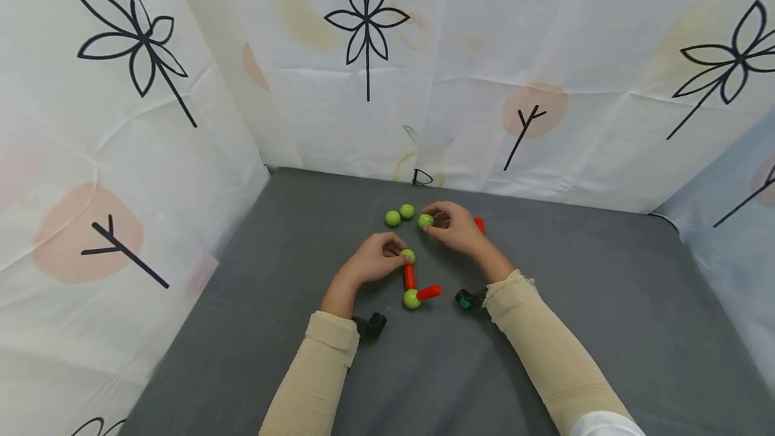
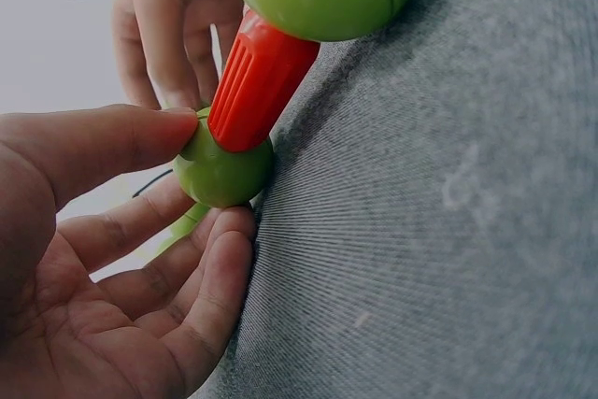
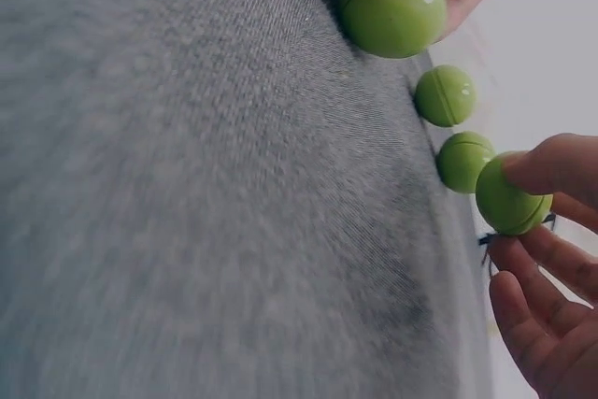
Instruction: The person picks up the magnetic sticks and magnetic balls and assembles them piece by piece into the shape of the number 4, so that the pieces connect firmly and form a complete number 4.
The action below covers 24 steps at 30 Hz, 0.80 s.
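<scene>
In the head view a joined piece lies on the grey table: a red stick (image 1: 410, 276) links two green balls, and a second red stick (image 1: 429, 293) juts right from the nearer ball (image 1: 412, 299). My left hand (image 1: 378, 258) pinches the farther ball (image 2: 224, 170) between thumb and fingers. Up and to the right, my right hand (image 1: 455, 226) holds a separate green ball (image 3: 512, 195) by thumb and fingertips. Two more green balls, one on the left (image 1: 393, 219) and one beside it (image 1: 407, 211), lie just left of that hand.
Another red stick (image 1: 480, 225) shows partly behind my right hand. The grey cloth surface (image 1: 575, 274) ends at white patterned curtains (image 1: 290, 120) at the back and sides. A black wrist camera (image 1: 371, 325) hangs under the left wrist, another (image 1: 471, 299) by the right.
</scene>
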Available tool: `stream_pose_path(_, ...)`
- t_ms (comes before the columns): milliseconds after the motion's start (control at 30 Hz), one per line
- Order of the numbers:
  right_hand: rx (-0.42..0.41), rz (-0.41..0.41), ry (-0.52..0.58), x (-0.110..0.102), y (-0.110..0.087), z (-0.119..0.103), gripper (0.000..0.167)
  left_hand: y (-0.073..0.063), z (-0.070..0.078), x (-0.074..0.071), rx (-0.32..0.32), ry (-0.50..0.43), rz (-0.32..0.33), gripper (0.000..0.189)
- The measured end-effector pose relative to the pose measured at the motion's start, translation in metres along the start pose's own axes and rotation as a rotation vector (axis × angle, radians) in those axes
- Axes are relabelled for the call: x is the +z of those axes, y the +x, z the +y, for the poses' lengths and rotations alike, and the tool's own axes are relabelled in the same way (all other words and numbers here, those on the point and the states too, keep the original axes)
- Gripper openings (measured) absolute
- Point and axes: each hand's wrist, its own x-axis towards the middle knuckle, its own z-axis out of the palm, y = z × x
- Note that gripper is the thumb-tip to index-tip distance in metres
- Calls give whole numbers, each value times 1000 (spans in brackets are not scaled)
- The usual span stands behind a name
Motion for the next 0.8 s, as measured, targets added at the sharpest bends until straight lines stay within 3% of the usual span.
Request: stream_pose_path(800,-135,-19,89,-25,-88,-18,38,-2,2,0,-14,-9,8,24)
